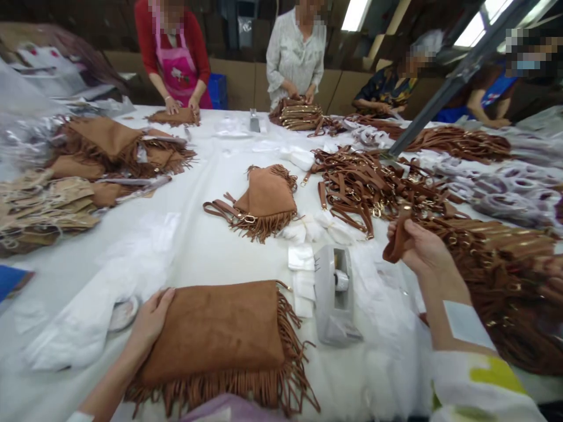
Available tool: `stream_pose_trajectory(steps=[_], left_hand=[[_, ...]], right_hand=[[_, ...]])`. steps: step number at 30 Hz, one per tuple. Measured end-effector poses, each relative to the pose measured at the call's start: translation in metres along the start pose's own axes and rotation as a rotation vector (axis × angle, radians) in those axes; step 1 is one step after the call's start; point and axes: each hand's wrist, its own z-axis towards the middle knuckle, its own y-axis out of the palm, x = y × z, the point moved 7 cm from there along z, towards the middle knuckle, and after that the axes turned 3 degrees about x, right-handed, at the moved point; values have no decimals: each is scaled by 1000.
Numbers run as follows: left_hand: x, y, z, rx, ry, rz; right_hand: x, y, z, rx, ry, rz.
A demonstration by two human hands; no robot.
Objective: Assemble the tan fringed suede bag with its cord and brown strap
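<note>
In front of me a brown fringed suede bag point(220, 334) lies flat on the table, its fringe along the near and right edges. My left hand point(153, 319) grips the bag at its upper left edge, fingers over the top and the thumb hidden. Raised above the table at the right, my right hand point(420, 246) is closed around a brown wrist strap point(398, 234) folded into a loop. A grey tape dispenser point(334, 293) stands between the bag and my right arm. Farther off lies another fringed bag point(270, 190) with a strap attached.
A heap of brown straps point(365, 181) with gold clasps lies beyond my right hand. Brown bags with zips point(492, 240) are stacked at right, fringed bags point(105, 140) at left. A slanted metal post point(453, 82) rises at right. Several co-workers stand across the table.
</note>
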Motion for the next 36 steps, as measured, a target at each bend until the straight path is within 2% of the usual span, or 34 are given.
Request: stream_pose_trajectory(steps=[2, 4, 6, 8, 11, 13, 15, 17, 19, 21, 25, 27, 29, 33, 36], left_hand=[[7, 0, -3, 3, 21, -53], [11, 0, -5, 11, 34, -99], [11, 0, -6, 22, 44, -139], [10, -1, -6, 33, 46, -168], [8, -2, -5, 36, 45, -194], [6, -1, -4, 27, 46, -203], [6, 0, -4, 2, 59, -219], [7, 0, -4, -26, 90, -240], [12, -4, -6, -39, 137, -230], [22, -13, -11, -32, 203, -145], [61, -34, -27, -57, 412, 62], [79, -38, -38, -129, 480, 62], [90, -37, -47, -190, 480, 9], [97, -32, -60, -219, 440, -91], [102, -33, -68, -238, 495, -18]], right_hand=[[-23, 21, -33, -131, 110, 319], [-46, 45, -71, -278, 163, 489], [-62, 70, -113, -404, 141, 474], [-66, 97, -155, -506, 94, 403], [-52, 134, -209, -515, -13, 323], [-28, 165, -243, -596, -41, 225], [-1, 196, -275, -734, -147, 17], [24, 220, -299, -822, -333, -323], [44, 233, -312, -804, -459, -632], [52, 240, -317, -768, -521, -845], [46, 254, -325, -784, -617, -1063], [39, 259, -327, -763, -644, -1094], [36, 261, -327, -740, -646, -1076], [43, 252, -322, -700, -614, -1046], [50, 242, -320, -678, -590, -969]])
